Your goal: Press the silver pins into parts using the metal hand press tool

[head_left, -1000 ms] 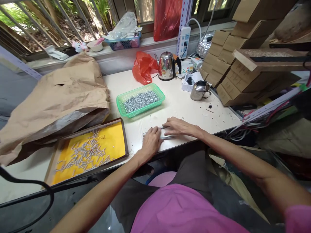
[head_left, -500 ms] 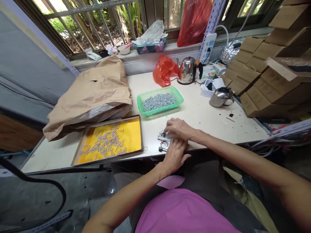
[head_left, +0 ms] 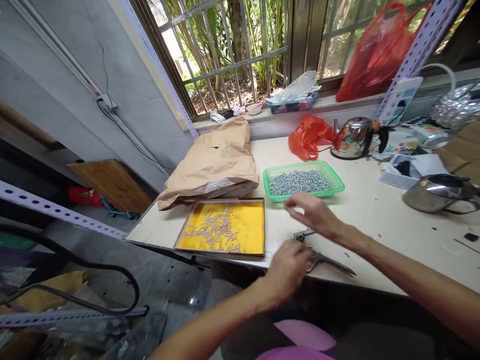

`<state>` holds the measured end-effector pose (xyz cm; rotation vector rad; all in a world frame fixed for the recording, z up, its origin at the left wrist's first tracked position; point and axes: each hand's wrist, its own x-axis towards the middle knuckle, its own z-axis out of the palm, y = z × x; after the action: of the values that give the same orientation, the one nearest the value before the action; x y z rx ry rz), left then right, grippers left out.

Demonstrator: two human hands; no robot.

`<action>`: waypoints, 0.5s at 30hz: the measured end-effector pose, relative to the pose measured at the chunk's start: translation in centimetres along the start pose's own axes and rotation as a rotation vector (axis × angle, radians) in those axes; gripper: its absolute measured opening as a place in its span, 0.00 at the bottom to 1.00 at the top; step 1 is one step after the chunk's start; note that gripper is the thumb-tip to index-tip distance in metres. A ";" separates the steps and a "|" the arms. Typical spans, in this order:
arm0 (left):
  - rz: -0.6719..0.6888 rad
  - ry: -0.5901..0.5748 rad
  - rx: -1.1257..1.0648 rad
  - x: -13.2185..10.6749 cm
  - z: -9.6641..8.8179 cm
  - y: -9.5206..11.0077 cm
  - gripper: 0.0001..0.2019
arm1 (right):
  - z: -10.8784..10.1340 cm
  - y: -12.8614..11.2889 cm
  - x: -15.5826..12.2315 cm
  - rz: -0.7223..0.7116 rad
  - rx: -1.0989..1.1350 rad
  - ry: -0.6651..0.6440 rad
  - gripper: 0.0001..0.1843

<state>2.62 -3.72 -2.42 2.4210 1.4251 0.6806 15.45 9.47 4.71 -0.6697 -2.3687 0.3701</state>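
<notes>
My left hand (head_left: 290, 270) is curled at the table's near edge, its fingers on the head of a metal plier-like tool (head_left: 330, 260) that lies on the white table (head_left: 375, 220). My right hand (head_left: 313, 214) hovers just above the tool, fingers pinched together near the green basket (head_left: 303, 181) of small metal pins; what it pinches is too small to name. A shallow tray with a yellow lining (head_left: 225, 231) holds several loose pins to the left of my hands.
A crumpled brown paper bag (head_left: 215, 162) lies behind the tray. A steel kettle (head_left: 350, 137), a red plastic bag (head_left: 309, 136) and a steel mug (head_left: 438, 192) stand further back and right. A perforated metal rail (head_left: 56, 212) and black cable (head_left: 93, 280) are at the left.
The view has swung left and up. My right hand has lifted off the tool toward the green basket. My left hand stays at the tool near the table edge.
</notes>
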 end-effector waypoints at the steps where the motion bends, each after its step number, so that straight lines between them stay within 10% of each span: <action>1: -0.118 0.048 0.078 -0.2 -1.9 -1.7 0.14 | -0.8 0.7 1.2 0.038 -0.034 0.061 0.11; 8: -0.611 -0.021 0.580 -1.0 -12.4 -13.8 0.14 | -2.0 5.6 3.7 0.209 -0.253 -0.022 0.19; 15: -0.572 -0.168 0.501 -0.8 -13.0 -16.9 0.10 | 0.5 2.3 -5.3 0.208 -0.026 -0.172 0.15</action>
<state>-17.11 3.57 1.19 2.1182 2.2712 -0.0199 19.48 8.48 0.68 -0.9334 -2.4752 0.5046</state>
